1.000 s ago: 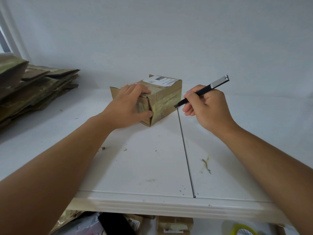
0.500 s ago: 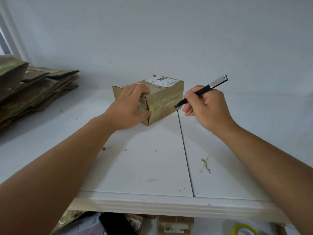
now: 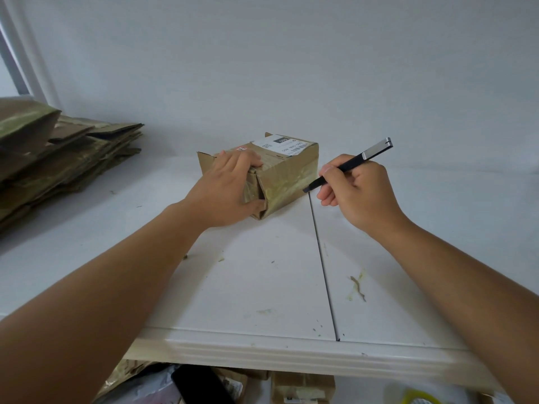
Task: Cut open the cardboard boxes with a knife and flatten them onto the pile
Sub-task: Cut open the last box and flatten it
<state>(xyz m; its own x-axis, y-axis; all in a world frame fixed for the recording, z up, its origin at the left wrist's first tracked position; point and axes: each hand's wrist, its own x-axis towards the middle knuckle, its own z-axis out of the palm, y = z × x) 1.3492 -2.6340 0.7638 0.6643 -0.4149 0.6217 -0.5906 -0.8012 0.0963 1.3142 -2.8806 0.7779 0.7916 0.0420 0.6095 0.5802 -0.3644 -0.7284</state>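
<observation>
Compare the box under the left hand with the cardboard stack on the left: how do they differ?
The box is assembled and taped; the pile is flattened sheets. The box carries a white label; none shows on the pile. The left hand holds the box; nothing touches the pile. Both are brown cardboard on the white table.

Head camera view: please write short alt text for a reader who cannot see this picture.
A person's left hand holds a small taped cardboard box on a white table, while the right hand grips a slim black knife with its tip at the box's right side. A pile of flattened cardboard lies at the far left.
</observation>
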